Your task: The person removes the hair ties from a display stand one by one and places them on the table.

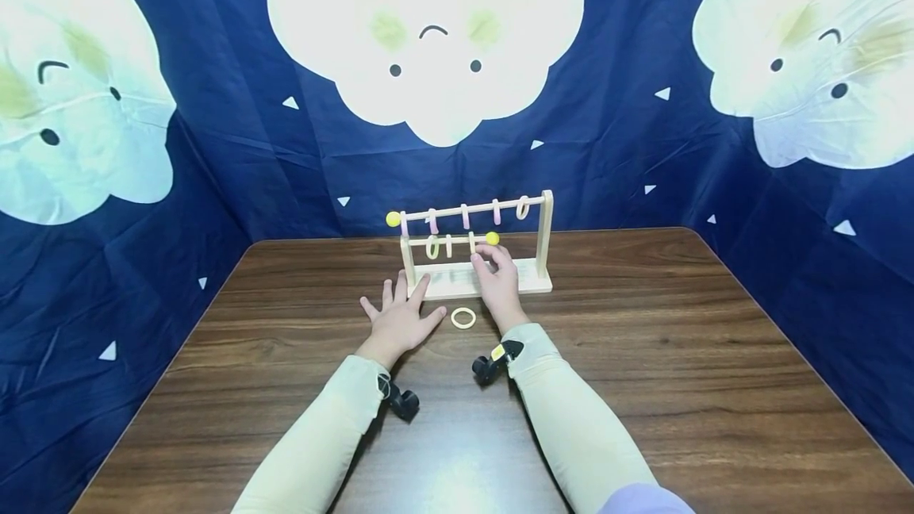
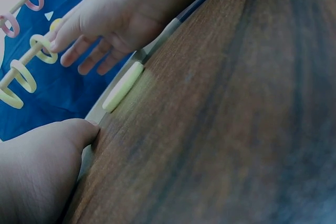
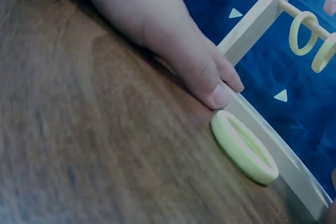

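My right hand (image 1: 501, 284) is at the lower rod of a wooden ring rack (image 1: 546, 236). Thumb and forefinger pinch a pale yellow ring (image 2: 46, 57) near the rod's yellow end ball (image 1: 493, 238); its other fingers hang loosely in the left wrist view. Two more yellow rings hang further left on that rod. My left hand (image 1: 400, 325) lies with fingers spread by the rack's left front corner, fingertips at the base (image 1: 457, 282). Between the hands, a loose yellow ring (image 3: 239, 158) lies flat on the table, just in front of the base.
Several pink rings and one pale ring (image 1: 523, 208) hang on the upper rod, which has a yellow ball (image 1: 393, 219) at its left end. The brown wooden table (image 1: 678, 355) meets a blue curtain (image 1: 607, 173) with white clouds behind the rack.
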Demonstrator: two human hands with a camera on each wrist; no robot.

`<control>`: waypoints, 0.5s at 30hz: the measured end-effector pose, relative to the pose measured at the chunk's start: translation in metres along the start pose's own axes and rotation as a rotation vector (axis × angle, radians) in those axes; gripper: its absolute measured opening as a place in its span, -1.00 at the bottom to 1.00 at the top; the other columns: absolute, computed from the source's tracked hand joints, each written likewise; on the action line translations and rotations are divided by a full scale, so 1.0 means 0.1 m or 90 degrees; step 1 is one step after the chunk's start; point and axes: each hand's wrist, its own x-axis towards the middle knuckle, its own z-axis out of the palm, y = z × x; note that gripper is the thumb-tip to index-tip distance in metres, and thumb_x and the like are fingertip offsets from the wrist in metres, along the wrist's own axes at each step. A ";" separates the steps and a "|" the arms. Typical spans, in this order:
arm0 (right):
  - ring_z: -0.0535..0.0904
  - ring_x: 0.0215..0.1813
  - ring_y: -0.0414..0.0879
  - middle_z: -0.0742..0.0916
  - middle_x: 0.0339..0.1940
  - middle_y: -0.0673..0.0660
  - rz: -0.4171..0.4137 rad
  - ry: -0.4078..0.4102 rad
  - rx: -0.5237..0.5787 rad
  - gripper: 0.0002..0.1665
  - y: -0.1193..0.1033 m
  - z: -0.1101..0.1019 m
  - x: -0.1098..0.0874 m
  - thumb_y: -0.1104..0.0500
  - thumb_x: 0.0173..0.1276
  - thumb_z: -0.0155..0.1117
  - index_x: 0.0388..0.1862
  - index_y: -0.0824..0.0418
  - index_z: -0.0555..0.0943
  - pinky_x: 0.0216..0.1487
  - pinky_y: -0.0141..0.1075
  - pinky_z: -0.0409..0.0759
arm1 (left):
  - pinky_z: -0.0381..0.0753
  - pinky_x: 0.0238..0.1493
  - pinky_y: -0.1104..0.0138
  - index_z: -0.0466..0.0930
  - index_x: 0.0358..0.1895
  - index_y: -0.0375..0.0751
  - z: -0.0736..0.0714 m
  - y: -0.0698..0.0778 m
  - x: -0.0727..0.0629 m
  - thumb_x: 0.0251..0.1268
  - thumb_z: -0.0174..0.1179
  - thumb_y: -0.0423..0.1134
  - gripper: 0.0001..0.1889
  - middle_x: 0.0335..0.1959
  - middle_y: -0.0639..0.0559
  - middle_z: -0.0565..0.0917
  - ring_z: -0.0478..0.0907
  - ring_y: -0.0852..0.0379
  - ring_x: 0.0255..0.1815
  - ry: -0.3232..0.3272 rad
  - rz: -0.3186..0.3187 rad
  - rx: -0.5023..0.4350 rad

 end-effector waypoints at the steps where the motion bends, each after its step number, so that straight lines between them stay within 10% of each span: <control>1: 0.53 0.28 0.11 0.67 0.12 0.26 0.001 0.003 0.000 -0.83 0.00 -0.01 0.00 0.32 0.40 0.32 -0.08 0.34 0.71 0.36 0.02 0.45 | -0.46 0.29 -0.54 -0.02 0.64 0.20 0.00 0.00 0.00 0.39 -0.13 0.45 -0.15 0.66 -0.27 -0.17 -0.27 -0.40 0.62 -0.001 0.000 -0.001; 15: 0.57 0.23 0.09 0.70 0.09 0.25 0.011 0.041 -0.006 -0.82 0.05 -0.09 0.01 0.32 0.37 0.34 -0.09 0.36 0.73 0.18 -0.01 0.51 | -0.48 0.28 -0.55 -0.03 0.64 0.23 0.05 -0.03 0.02 0.38 -0.16 0.48 -0.15 0.66 -0.26 -0.17 -0.27 -0.40 0.62 0.006 0.007 -0.007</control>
